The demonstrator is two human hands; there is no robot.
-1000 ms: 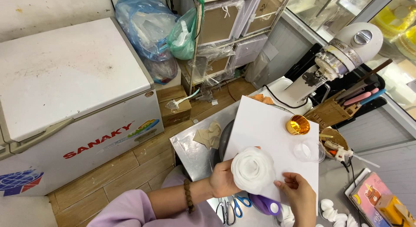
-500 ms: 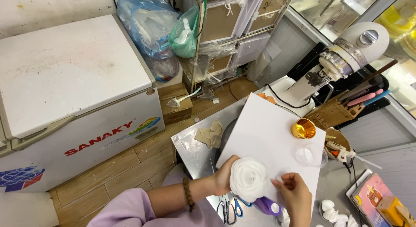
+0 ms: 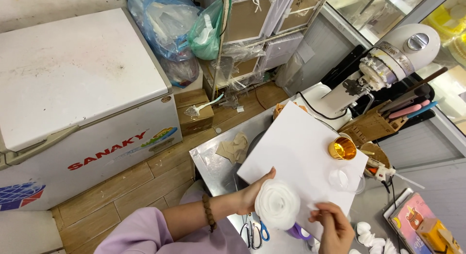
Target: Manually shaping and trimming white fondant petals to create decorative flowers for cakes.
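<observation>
White rosette [image 3: 278, 204] in left hand [image 3: 252, 196] overhangs board [image 3: 301, 152] edge.

The left hand [image 3: 255, 196] reaches forward from a lilac-sleeved arm, a bead bracelet at its wrist, fingers curled and thumb raised. The right hand [image 3: 335, 227] sits lower, fingertips pinched together.

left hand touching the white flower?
Touching. The head view shows the left hand cupped against the white flower, thumb and fingers wrapped on its edge, above the white board.
</observation>
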